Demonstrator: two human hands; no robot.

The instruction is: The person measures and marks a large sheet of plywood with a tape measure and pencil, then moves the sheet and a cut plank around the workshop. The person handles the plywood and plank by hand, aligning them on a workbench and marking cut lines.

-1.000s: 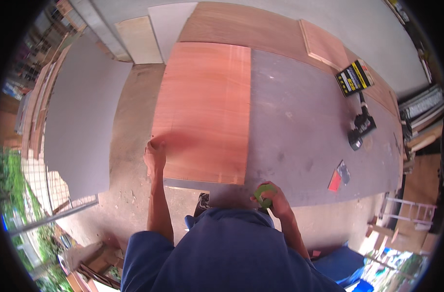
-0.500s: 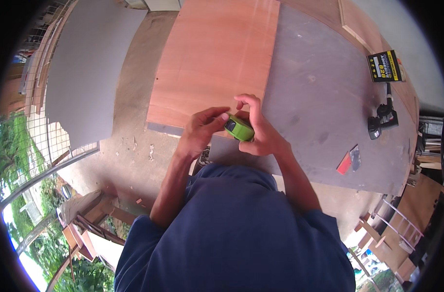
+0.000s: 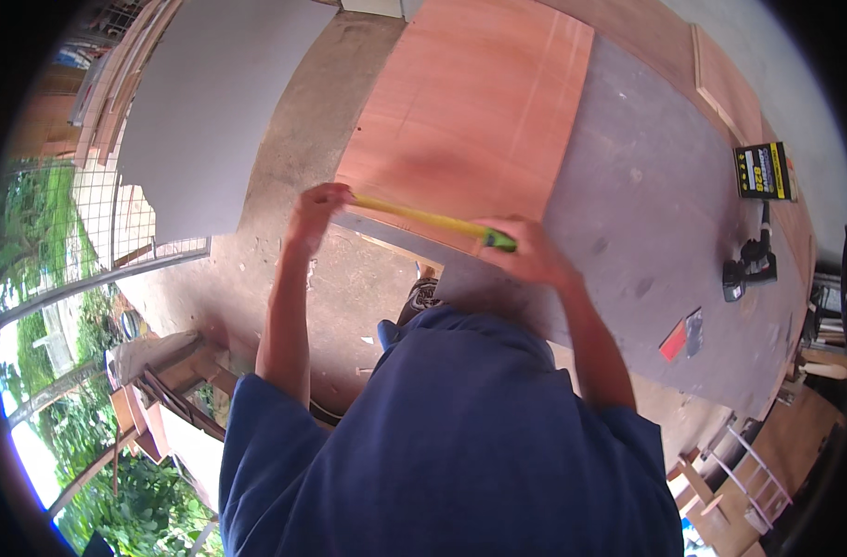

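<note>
Landmark: the reddish plywood sheet [image 3: 470, 111] lying on the grey tabletop [image 3: 646, 213].

At the sheet's near left corner, the left hand [image 3: 316, 212] is closed in a pinch on the end of a yellow tape blade [image 3: 414, 215]. The blade runs out straight along the sheet's near edge, slightly above it, from that corner toward the right.

At the sheet's near right corner, the right hand [image 3: 527, 252] is wrapped tight around the green tape measure case [image 3: 499, 241], of which only a small part shows between the fingers.

Well to the right of the sheet, on the grey tabletop, a yellow-and-black box [image 3: 763, 171] lies flat, a black power drill [image 3: 748, 265] lies just nearer than the box, and a small red-and-grey tool [image 3: 679, 338] lies nearer still, close to the tabletop's edge.
</note>
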